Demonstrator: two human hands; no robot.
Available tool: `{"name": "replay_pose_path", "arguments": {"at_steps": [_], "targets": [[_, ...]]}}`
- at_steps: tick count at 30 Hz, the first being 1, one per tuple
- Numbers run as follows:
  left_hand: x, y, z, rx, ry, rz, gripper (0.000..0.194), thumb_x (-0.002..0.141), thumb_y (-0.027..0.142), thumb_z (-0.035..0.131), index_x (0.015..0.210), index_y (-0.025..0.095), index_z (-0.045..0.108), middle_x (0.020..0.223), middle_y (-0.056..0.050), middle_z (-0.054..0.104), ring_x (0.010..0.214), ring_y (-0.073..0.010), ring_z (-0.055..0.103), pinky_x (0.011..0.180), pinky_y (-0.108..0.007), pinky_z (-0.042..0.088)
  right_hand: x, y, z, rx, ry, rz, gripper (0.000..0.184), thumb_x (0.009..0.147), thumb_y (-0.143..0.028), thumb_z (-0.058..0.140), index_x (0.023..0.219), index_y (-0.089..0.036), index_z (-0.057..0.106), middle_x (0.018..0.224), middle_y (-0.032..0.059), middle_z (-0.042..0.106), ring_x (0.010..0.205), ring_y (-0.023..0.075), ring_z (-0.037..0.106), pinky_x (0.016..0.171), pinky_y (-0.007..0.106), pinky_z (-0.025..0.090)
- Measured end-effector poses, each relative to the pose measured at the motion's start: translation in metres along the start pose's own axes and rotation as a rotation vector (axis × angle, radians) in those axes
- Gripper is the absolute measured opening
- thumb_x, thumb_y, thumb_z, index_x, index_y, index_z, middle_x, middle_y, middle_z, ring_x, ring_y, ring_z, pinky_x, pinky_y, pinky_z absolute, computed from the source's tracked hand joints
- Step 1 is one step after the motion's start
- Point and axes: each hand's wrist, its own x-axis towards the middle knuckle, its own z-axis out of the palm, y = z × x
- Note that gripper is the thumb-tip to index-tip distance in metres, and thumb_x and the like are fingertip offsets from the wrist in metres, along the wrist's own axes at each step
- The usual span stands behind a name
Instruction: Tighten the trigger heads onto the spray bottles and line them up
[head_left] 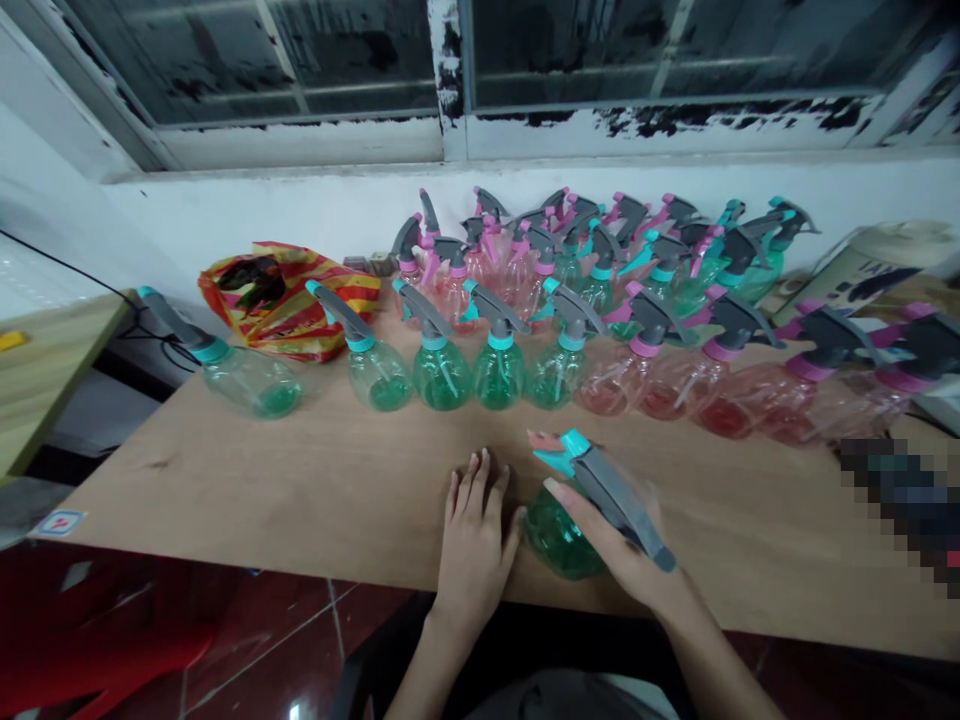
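Clock centred on the held bottle, 12 = toward the wall. Right hand [622, 550] has the green translucent plastic spray bottle [562, 535], near the front edge of the light-brown wooden tabletop [360, 480]; thumb and fingers wrap its grey-and-teal spray head [611, 490], some fingertips showing past the teal trigger. Nozzle end points to about 11, grey lever tail runs back to about 5, so the head's long axis lies 11–5. Body shows below and left of the head; can't tell exact tilt or base contact, hand covers the neck. Left hand [476, 535] at 9, palm down on the wood, fingers slightly spread toward 12, holding nothing; thumb tip just beside the bottle, contact unclear. Surface: four green teal-collared bottles [499, 375] in a row at 11, row of pink translucent bottles [731, 415] at 1–2, dense cluster of pink and green bottles [517, 275] behind at 12. Lone pale-green bottle [247, 380] and red-and-yellow plastic bag [337, 295] at 10. Room: white wall [285, 205], window with flaking black-and-white frame [450, 80] at 12, red plastic seat [90, 640] between 8 and 9, dark-red tiled floor [300, 650].
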Motion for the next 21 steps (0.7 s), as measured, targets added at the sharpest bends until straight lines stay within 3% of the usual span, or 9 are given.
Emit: {"name": "replay_pose_path", "arguments": {"at_steps": [5, 11, 15, 21], "targets": [[0.0002, 0.0003, -0.0009, 0.003, -0.001, -0.005, 0.043, 0.098, 0.026, 0.044, 0.138, 0.012, 0.044, 0.147, -0.018, 0.046, 0.141, -0.0285, 0.034, 0.113, -0.053, 0.031, 0.0062, -0.0026, 0.0013, -0.015, 0.053, -0.015, 0.013, 0.089, -0.027, 0.059, 0.100, -0.026, 0.067, 0.105, 0.0047, 0.074, 0.110, 0.0242, 0.066, 0.097, 0.038, 0.052], [0.0009, 0.0016, -0.0013, 0.011, -0.023, -0.008, 0.043, 0.097, 0.023, 0.046, 0.138, 0.011, 0.043, 0.149, -0.018, 0.043, 0.142, -0.0290, 0.033, 0.113, -0.054, 0.031, 0.0081, -0.0033, 0.0019, -0.036, 0.079, -0.013, 0.010, 0.089, -0.030, 0.059, 0.085, -0.024, 0.065, 0.079, 0.0017, 0.071, 0.074, 0.0182, 0.071, 0.066, 0.028, 0.057], [0.0009, 0.0015, -0.0012, 0.020, -0.026, 0.001, 0.045, 0.097, 0.023, 0.046, 0.139, 0.009, 0.043, 0.149, -0.020, 0.041, 0.141, -0.0301, 0.033, 0.113, -0.054, 0.031, 0.0072, -0.0013, 0.0013, 0.030, 0.056, -0.013, 0.010, 0.087, -0.032, 0.062, 0.094, -0.025, 0.066, 0.092, 0.0036, 0.073, 0.092, 0.0222, 0.071, 0.079, 0.033, 0.057], [0.0010, 0.0017, -0.0010, 0.010, -0.004, -0.004, 0.044, 0.097, 0.024, 0.044, 0.140, 0.011, 0.043, 0.150, -0.019, 0.042, 0.141, -0.0288, 0.033, 0.113, -0.053, 0.031, 0.0056, 0.0004, -0.0017, 0.074, -0.019, 0.018, 0.033, 0.087, -0.032, 0.062, 0.120, -0.029, 0.063, 0.117, 0.0061, 0.070, 0.114, 0.0277, 0.064, 0.097, 0.043, 0.052]]}}
